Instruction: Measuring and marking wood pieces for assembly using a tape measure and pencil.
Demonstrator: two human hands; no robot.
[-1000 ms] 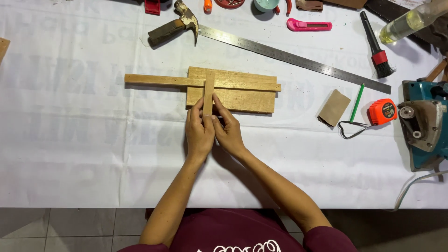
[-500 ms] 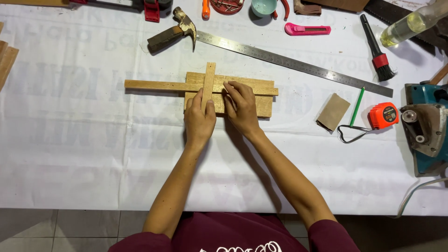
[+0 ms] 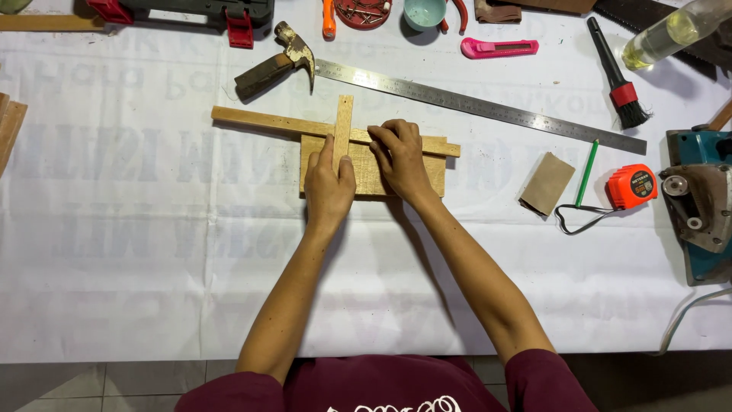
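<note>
In the head view, the person's left hand [image 3: 328,183] is lying flat near the middle of the frame, fingers stretched out and pressing down on a short upright wooden strip [image 3: 344,114], with the forefinger running along the strip's left edge. The right hand [image 3: 402,159] is sitting just beside it to the right, fingers bent and bearing down on a long wooden strip [image 3: 259,120] close to where the two strips are crossing; neither hand is wrapping around anything. The long strip is running from left of centre towards the right, slightly tilted, and the short strip is lying across it. Both are resting on a wider wooden board [image 3: 427,172], which is lying on a white sheet [image 3: 152,252] that is covering the table.

Above the wood, a steel ruler [image 3: 488,107] is stretching diagonally towards the right, and a hammer [image 3: 278,62] is lying at its left end. A pink utility knife [image 3: 497,48] is sitting near the top edge, with a black brush [image 3: 618,76] to its right. In the right part of the frame, a piece of sandpaper [image 3: 547,183], a green pencil [image 3: 586,172] and an orange tape measure [image 3: 630,185] are lying near one another, with a power saw [image 3: 701,206] at the right edge.
</note>
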